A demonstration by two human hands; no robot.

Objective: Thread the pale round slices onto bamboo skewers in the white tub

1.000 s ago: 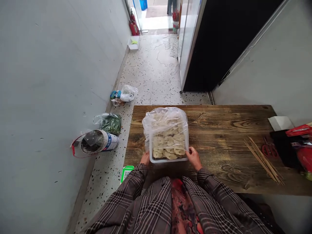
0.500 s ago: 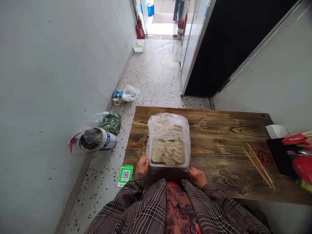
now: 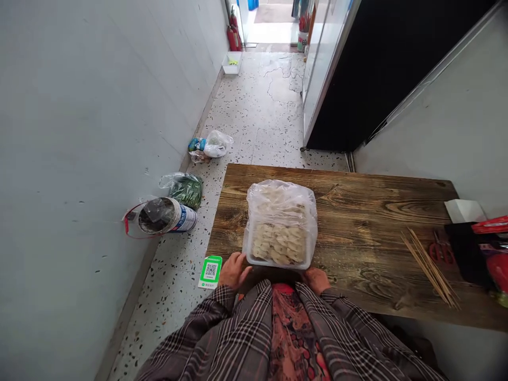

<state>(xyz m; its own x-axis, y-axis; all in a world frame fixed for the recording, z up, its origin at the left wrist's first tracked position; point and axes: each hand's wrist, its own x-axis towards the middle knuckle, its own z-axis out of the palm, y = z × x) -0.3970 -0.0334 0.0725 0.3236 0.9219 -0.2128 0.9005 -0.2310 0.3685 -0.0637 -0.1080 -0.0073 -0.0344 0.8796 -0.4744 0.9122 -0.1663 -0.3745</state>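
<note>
A white tray [image 3: 280,263] of pale, flat food pieces [image 3: 280,243] lies on the wooden table. Thin clear plastic bag film [image 3: 280,197] wraps it and bunches up over its far half. My left hand [image 3: 235,271] is at the tray's near left corner, thumb and fingers apart, with nothing seen between them. At the near right corner my right hand [image 3: 316,279] touches the edge of the bag; its fingertips are partly hidden under the tray's edge.
On the wooden table [image 3: 357,254] lie thin sticks [image 3: 431,270], red scissors [image 3: 441,253], a white box [image 3: 464,210] and a green QR card [image 3: 210,271]. A bucket [image 3: 169,216] and bagged greens [image 3: 186,190] stand on the floor at left.
My left hand has loosened from the bag's corner and its fingers have spread. My right hand has shifted in closer beneath the near right corner. The view has tilted slightly.
</note>
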